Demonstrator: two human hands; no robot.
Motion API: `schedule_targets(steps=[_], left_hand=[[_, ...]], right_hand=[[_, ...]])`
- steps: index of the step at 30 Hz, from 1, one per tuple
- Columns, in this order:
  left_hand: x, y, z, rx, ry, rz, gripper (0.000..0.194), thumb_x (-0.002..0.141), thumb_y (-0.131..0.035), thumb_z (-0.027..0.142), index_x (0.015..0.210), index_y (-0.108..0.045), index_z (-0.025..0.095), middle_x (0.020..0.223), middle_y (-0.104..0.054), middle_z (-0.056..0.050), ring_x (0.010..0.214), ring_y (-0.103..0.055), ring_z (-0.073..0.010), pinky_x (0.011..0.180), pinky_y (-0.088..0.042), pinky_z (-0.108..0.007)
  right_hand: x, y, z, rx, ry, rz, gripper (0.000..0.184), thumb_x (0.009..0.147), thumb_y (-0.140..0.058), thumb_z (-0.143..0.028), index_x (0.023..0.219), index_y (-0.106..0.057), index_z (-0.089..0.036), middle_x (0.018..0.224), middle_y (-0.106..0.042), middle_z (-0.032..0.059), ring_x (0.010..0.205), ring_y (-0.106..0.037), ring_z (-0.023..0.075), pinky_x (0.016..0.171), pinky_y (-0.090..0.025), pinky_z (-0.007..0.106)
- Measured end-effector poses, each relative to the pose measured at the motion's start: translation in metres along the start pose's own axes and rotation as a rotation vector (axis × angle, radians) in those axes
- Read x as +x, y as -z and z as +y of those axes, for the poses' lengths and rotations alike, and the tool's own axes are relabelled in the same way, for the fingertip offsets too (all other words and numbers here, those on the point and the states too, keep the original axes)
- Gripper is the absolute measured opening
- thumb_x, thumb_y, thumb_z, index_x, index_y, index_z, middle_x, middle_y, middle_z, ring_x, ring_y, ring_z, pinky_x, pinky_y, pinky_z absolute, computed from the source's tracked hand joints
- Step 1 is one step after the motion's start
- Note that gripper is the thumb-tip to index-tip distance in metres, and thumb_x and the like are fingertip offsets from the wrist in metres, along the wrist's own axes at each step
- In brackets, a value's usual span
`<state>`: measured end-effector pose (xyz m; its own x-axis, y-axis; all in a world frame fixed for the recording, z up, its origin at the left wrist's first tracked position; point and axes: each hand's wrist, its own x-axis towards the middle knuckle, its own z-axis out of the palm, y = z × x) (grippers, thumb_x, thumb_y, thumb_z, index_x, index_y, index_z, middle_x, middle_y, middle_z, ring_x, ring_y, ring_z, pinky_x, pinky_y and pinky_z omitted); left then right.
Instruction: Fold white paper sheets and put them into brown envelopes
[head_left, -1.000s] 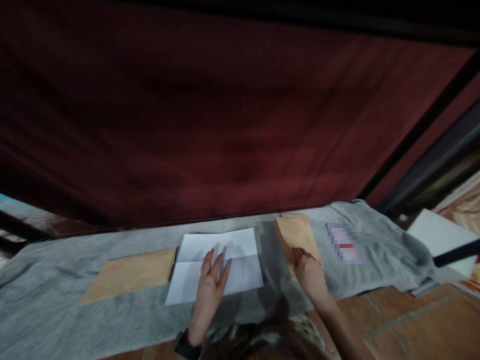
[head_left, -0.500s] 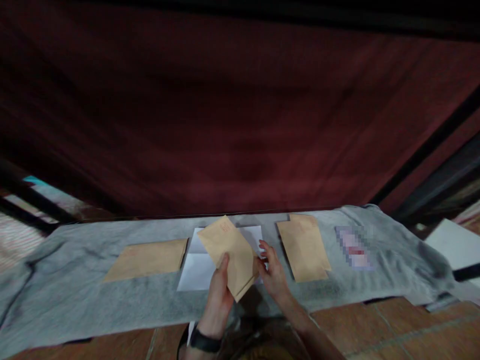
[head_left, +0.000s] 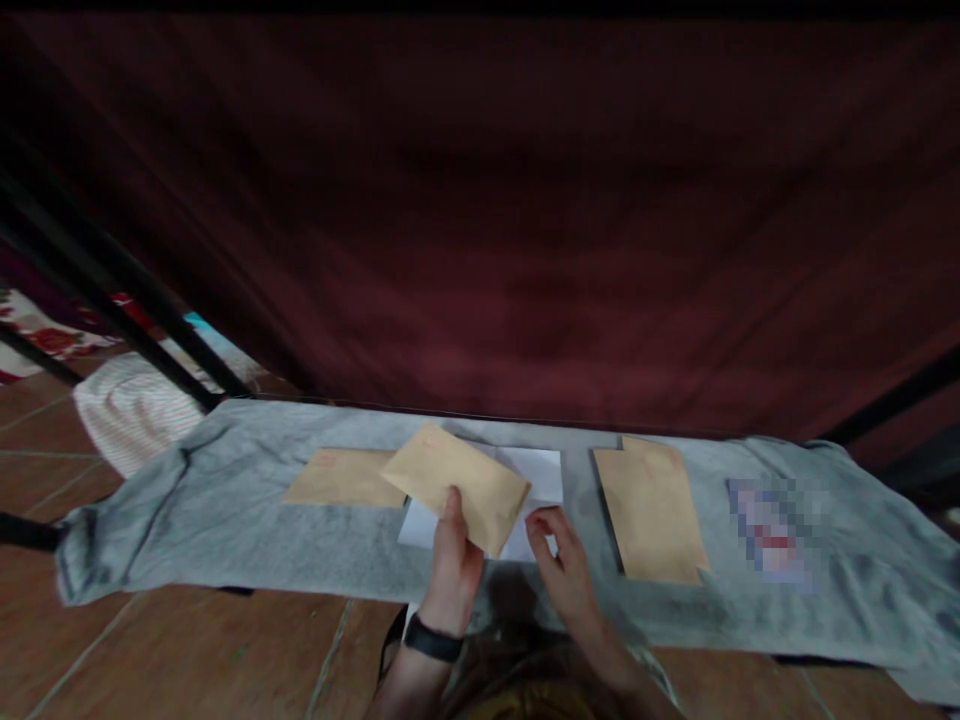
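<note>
My left hand (head_left: 454, 570), with a black watch at the wrist, grips a brown envelope (head_left: 456, 482) and holds it tilted above a white folded sheet of paper (head_left: 541, 474). My right hand (head_left: 564, 565) sits just right of the envelope, over the sheet's near edge, fingers curled and close together; what they pinch is unclear. Everything lies on a grey cloth (head_left: 225, 520) spread on the floor.
A second brown envelope (head_left: 336, 478) lies flat to the left, a third (head_left: 649, 506) to the right. A blurred card (head_left: 772, 528) rests further right. A dark red curtain (head_left: 480, 220) hangs behind. Brown floor tiles (head_left: 187, 650) are in front; a striped fabric (head_left: 131, 410) is at left.
My right hand took an envelope from the right pile and brought it over the white sheet. My left hand left the sheet and now grips that envelope. The view swung left.
</note>
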<state>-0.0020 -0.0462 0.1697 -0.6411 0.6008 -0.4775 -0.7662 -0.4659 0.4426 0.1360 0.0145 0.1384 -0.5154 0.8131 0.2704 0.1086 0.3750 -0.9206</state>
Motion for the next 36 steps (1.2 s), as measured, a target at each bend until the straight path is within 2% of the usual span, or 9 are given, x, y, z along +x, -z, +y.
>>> schedule_targets(steps=[4, 7, 10, 16, 20, 24, 29, 33, 36], left_hand=[[-0.012, -0.004, -0.009, 0.083, -0.153, -0.054, 0.038, 0.096, -0.062, 0.036, 0.127, -0.065, 0.015, 0.112, -0.077, -0.011, 0.089, -0.075, -0.0207, 0.084, -0.060, -0.031], [-0.013, -0.003, -0.011, 0.062, -0.094, -0.078, 0.041, 0.096, -0.060, 0.041, 0.126, -0.066, 0.013, 0.109, -0.077, -0.012, 0.088, -0.076, -0.0229, 0.083, -0.061, -0.034], [-0.008, 0.001, -0.009, -0.041, 0.011, -0.010, 0.036, 0.100, -0.053, 0.034, 0.126, -0.065, 0.012, 0.104, -0.078, -0.012, 0.085, -0.076, -0.0221, 0.084, -0.061, -0.034], [-0.004, 0.006, -0.007, -0.142, 0.089, -0.008, 0.036, 0.101, -0.051, 0.032, 0.129, -0.064, 0.014, 0.105, -0.078, -0.011, 0.087, -0.076, -0.0237, 0.086, -0.061, -0.037], [-0.008, 0.005, -0.007, -0.060, 0.036, -0.033, 0.037, 0.098, -0.058, 0.036, 0.129, -0.064, 0.017, 0.108, -0.078, -0.010, 0.091, -0.076, -0.0239, 0.086, -0.062, -0.036], [-0.015, 0.005, -0.004, 0.046, -0.033, -0.044, 0.034, 0.094, -0.065, 0.035, 0.123, -0.066, 0.017, 0.114, -0.076, -0.010, 0.098, -0.075, -0.0241, 0.090, -0.060, -0.036], [-0.014, 0.008, 0.005, 0.096, -0.086, -0.026, 0.029, 0.093, -0.066, 0.031, 0.118, -0.067, 0.016, 0.116, -0.075, -0.010, 0.096, -0.075, -0.0239, 0.087, -0.061, -0.036], [-0.003, 0.011, 0.025, 0.059, -0.101, 0.026, 0.031, 0.092, -0.066, 0.029, 0.120, -0.066, 0.016, 0.114, -0.076, -0.011, 0.096, -0.075, -0.0257, 0.089, -0.062, -0.040], [0.015, 0.014, 0.059, 0.071, -0.104, 0.083, 0.036, 0.090, -0.067, 0.028, 0.125, -0.064, 0.018, 0.116, -0.076, -0.011, 0.104, -0.073, -0.0268, 0.092, -0.061, -0.041]], right_hand=[[0.008, -0.010, -0.005, 0.321, -0.306, 0.012, 0.033, 0.085, -0.068, -0.051, 0.106, -0.061, -0.026, 0.096, -0.070, 0.0024, 0.080, -0.065, 0.0199, 0.073, -0.053, 0.033], [0.008, -0.018, -0.006, 0.606, -0.427, -0.013, 0.046, 0.077, -0.075, -0.052, 0.111, -0.057, -0.026, 0.095, -0.072, 0.0024, 0.083, -0.067, 0.0219, 0.070, -0.054, 0.033], [0.007, -0.021, -0.008, 0.756, -0.491, 0.040, 0.052, 0.072, -0.079, -0.051, 0.111, -0.055, -0.027, 0.087, -0.072, -0.0008, 0.079, -0.067, 0.0206, 0.069, -0.054, 0.032], [0.009, -0.022, -0.016, 0.759, -0.533, 0.064, 0.039, 0.069, -0.082, -0.051, 0.090, -0.065, -0.024, 0.088, -0.073, 0.0012, 0.078, -0.066, 0.0197, 0.067, -0.051, 0.029], [0.009, -0.025, -0.014, 0.892, -0.614, -0.046, 0.041, 0.071, -0.080, -0.054, 0.099, -0.072, -0.024, 0.103, -0.075, 0.0073, 0.091, -0.068, 0.0245, 0.077, -0.053, 0.034], [0.007, -0.028, -0.006, 0.886, -0.700, -0.039, 0.034, 0.062, -0.088, -0.047, 0.086, -0.074, -0.026, 0.098, -0.076, 0.0056, 0.094, -0.069, 0.0256, 0.083, -0.053, 0.036], [0.007, -0.034, -0.008, 0.871, -0.678, -0.102, 0.031, 0.063, -0.089, -0.047, 0.080, -0.075, -0.025, 0.091, -0.077, 0.0056, 0.092, -0.071, 0.0270, 0.086, -0.054, 0.040], [0.007, -0.038, -0.016, 0.864, -0.600, -0.188, 0.039, 0.069, -0.085, -0.051, 0.095, -0.076, -0.023, 0.098, -0.078, 0.0060, 0.093, -0.071, 0.0270, 0.088, -0.054, 0.044], [0.005, -0.036, -0.014, 0.842, -0.617, -0.155, 0.041, 0.068, -0.085, -0.052, 0.095, -0.076, -0.022, 0.098, -0.078, 0.0074, 0.089, -0.071, 0.0270, 0.080, -0.056, 0.043]])
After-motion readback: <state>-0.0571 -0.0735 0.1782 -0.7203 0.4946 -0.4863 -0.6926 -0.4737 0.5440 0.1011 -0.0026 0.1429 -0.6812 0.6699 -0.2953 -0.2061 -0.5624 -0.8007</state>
